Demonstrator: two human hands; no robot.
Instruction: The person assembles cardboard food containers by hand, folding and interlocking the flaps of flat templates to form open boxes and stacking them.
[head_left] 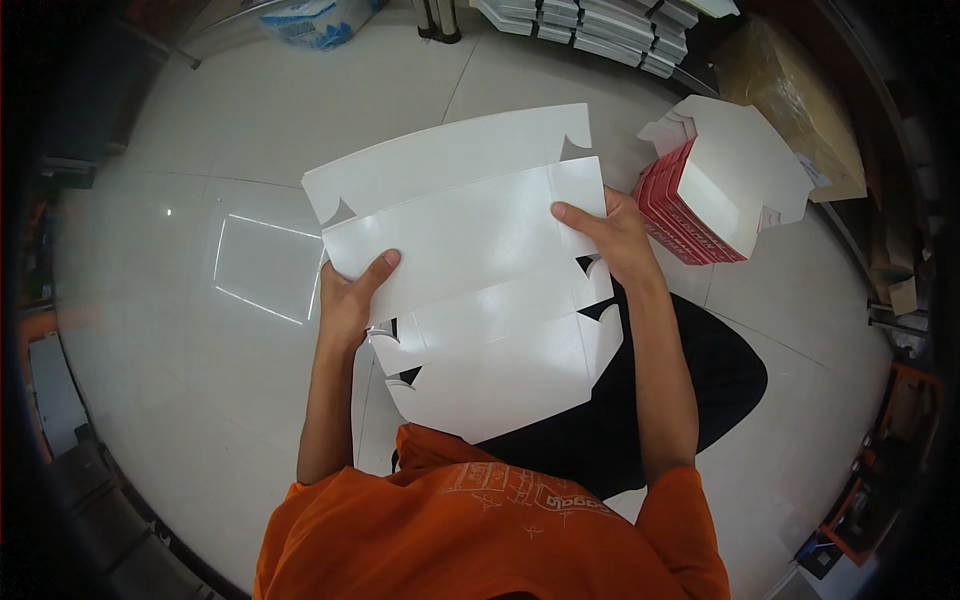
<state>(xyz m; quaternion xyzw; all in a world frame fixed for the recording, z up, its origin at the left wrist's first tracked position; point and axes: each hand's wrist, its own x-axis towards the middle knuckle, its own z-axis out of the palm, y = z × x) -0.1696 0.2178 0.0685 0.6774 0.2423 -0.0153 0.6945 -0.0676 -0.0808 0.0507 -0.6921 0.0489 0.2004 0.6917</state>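
A white die-cut cardboard box blank [480,240] spans the space between my hands, its plain side up. Fold lines cross it, and curved slots and tabs run along both side edges. My left hand [352,295] grips its left edge, thumb on top and fingers hidden beneath. On the right edge my right hand [612,232] holds it the same way, thumb pressed on the surface. The blank's near flap reaches down to my orange shirt [490,530]. Whether more than one sheet is in my hands, I cannot tell.
To the right on the tiled floor [150,330] stands a nested stack of red and white folded cartons [700,205]. Behind it is a brown cardboard box [785,110]. Flat cardboard bundles [600,30] lie at the far side, near a blue and white plastic package [318,22].
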